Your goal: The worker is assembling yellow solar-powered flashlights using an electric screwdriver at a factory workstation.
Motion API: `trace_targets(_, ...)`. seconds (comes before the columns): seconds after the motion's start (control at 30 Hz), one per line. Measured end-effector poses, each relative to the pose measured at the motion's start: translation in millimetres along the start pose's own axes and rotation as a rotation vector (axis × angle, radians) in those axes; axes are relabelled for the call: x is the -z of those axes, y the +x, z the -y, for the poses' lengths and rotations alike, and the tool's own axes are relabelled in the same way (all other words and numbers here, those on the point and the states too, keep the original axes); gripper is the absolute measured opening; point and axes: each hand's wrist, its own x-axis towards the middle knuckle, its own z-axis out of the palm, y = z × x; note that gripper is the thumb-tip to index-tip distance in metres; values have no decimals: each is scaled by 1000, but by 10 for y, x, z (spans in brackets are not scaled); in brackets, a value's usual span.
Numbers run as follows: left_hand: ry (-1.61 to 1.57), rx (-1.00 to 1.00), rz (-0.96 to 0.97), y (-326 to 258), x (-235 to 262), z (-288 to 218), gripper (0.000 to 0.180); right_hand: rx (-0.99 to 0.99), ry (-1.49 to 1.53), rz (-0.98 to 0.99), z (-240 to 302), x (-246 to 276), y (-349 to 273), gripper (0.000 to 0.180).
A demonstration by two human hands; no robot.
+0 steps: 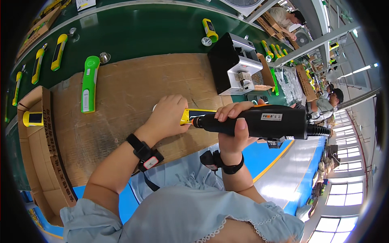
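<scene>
- Grasping a yellow handheld light [197,112] at the dial's center, the left hand [169,115] wraps its 9 o'clock end above a cardboard sheet [133,85].
- The right hand [234,141] grips a black power screwdriver [259,122], its tip toward 9 o'clock, at the light.
- A green light [88,87] lies at 10 o'clock.
</scene>
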Motion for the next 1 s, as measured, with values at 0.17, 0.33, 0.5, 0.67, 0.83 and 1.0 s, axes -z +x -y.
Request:
trace_targets(0.17,-8,7,5,34,13,-16,42,47,-255,122,-77,55,31,61)
trace_targets(0.33,-33,18,17,49,-11,6,43,-18,-209,72,-98,-34,35,62)
trace_targets(0.5,-57,12,12,88,22,37,43,-34,-232,125,-86,-35,121,62)
trace_targets(0.67,-57,46,33,82,33,-14,41,-32,-273,120,-63,17,-9,65)
trace_targets(0.83,-1,34,14,37,43,-53,43,-39,-234,181,48,-62,6,61)
trace_targets(1.0,0,49,14,32,59,-61,42,-128,-388,196,58,-66,-2,54)
